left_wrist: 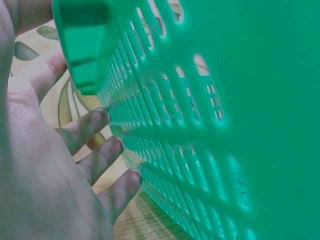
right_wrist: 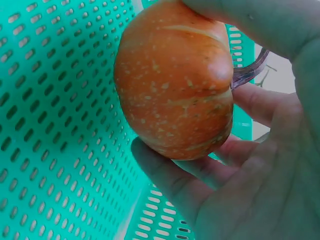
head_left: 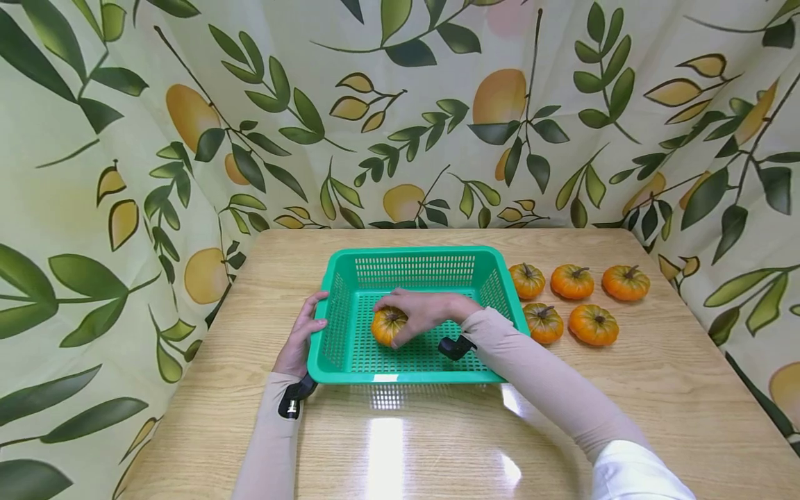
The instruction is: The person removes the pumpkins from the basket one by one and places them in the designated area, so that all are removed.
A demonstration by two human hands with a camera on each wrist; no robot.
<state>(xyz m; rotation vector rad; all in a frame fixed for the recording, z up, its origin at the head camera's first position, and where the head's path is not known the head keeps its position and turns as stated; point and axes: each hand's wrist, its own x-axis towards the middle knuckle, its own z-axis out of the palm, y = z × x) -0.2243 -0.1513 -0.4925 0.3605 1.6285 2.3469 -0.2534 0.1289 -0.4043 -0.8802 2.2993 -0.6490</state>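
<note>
A green plastic basket [head_left: 409, 377] with slotted walls stands on the wooden table. Inside it, left of the middle, my right hand [head_left: 425, 316] grips a small orange pumpkin [right_wrist: 172, 85] from above. Thumb and fingers lie on opposite sides of the pumpkin, its dark stem pointing toward the palm. Whether the pumpkin touches the basket floor I cannot tell. My left hand [head_left: 303, 337] touches the basket's left side. Its thumb and index finger reach onto the rim, while the other fingertips [left_wrist: 112, 147] rest loosely against the slotted outer wall.
Several more small pumpkins [head_left: 594, 325] sit in two rows on the table [head_left: 662, 389], right of the basket. My right forearm crosses the basket's near right corner. A leaf-patterned curtain [head_left: 400, 132] hangs behind the table and along its sides.
</note>
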